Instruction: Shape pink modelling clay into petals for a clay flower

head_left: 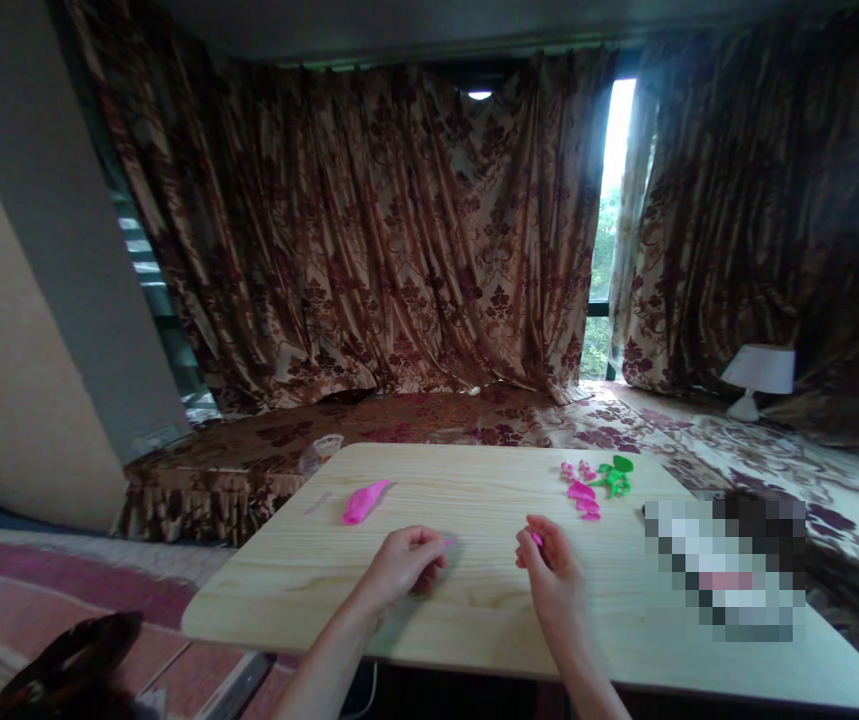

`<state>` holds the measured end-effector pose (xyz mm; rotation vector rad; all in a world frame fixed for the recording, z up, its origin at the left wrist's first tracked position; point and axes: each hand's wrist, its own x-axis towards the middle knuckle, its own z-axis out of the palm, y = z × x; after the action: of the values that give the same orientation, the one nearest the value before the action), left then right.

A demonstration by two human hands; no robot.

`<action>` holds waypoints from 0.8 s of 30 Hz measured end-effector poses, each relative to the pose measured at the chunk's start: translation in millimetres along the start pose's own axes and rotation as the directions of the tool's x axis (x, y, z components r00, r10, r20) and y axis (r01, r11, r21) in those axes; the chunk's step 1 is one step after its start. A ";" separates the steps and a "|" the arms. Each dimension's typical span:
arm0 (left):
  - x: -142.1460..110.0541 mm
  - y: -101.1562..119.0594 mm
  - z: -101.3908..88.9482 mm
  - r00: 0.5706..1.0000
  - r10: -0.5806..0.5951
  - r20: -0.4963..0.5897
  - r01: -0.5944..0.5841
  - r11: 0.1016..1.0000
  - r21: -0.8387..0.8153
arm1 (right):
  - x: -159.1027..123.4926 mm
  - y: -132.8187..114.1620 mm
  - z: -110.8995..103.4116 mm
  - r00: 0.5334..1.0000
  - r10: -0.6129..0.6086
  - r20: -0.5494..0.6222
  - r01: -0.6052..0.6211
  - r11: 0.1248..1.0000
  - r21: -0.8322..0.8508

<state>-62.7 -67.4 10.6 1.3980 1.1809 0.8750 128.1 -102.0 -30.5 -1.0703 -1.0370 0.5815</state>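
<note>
The person's two hands are busy with tiny things over the near half of a pale wooden worktop (pixel 474 620). The left hand (pixel 406 562) is curled, thumb and forefinger pinching a pink sliver (pixel 449 542) whose tip pokes out to the right. The right hand (pixel 555 572), well apart from it, is curled as well, and a pink bit (pixel 536 538) shows gripped between its thumb and fingers. Over on the right of the worktop sits something blurred into blocks (pixel 729 570), too coarse for me to make out. Beyond the left hand, a little to its left, lies a bigger pink lump (pixel 363 503), tapering at its right end, with a faint thin strip (pixel 317 503) near it. Past the right hand, pink petal-like pieces (pixel 583 500) lie near green pieces (pixel 615 478) and speckled pink-and-white bits (pixel 577 470). A clear container (pixel 321 452) shows just past the worktop's far left corner. Behind runs a ledge (pixel 474 415) draped in flowered cloth, with a white lamp (pixel 760 370) at the right, and at the back hang long patterned curtains (pixel 399 250), parted over a bright strip of window (pixel 609 220).
</note>
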 end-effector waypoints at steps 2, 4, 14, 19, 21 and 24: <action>3.3 0.7 -7.3 0.998 0.037 -0.047 -0.036 0.999 0.023 | 0.2 -0.4 0.3 1.000 0.014 0.020 -0.014 1.000 0.010; 9.5 2.0 -12.6 0.992 0.084 -0.095 -0.077 0.994 0.072 | -1.2 -0.3 2.3 0.997 0.016 0.071 -0.017 1.000 0.005; 53.1 1.3 -49.7 0.879 0.377 -0.293 -0.166 0.817 0.553 | -1.4 -2.0 3.4 0.986 -0.058 0.154 0.065 0.997 -0.042; 49.5 -7.2 -55.7 0.879 0.408 -0.247 -0.152 0.731 0.666 | -3.1 -2.1 5.9 0.982 -0.068 0.176 0.079 0.995 -0.054; 46.2 -10.1 -58.3 0.880 0.398 -0.260 -0.130 0.728 0.673 | -2.9 3.2 7.3 0.985 -0.065 0.158 0.074 0.996 -0.057; 40.4 -7.9 -61.8 0.872 0.389 -0.297 -0.114 0.752 0.649 | -1.9 9.2 8.6 0.984 -0.068 0.164 0.078 0.996 -0.053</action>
<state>-113.2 -12.9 9.8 2.0116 1.7383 1.0734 120.4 -96.1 -38.7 -1.0449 -1.2376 0.5885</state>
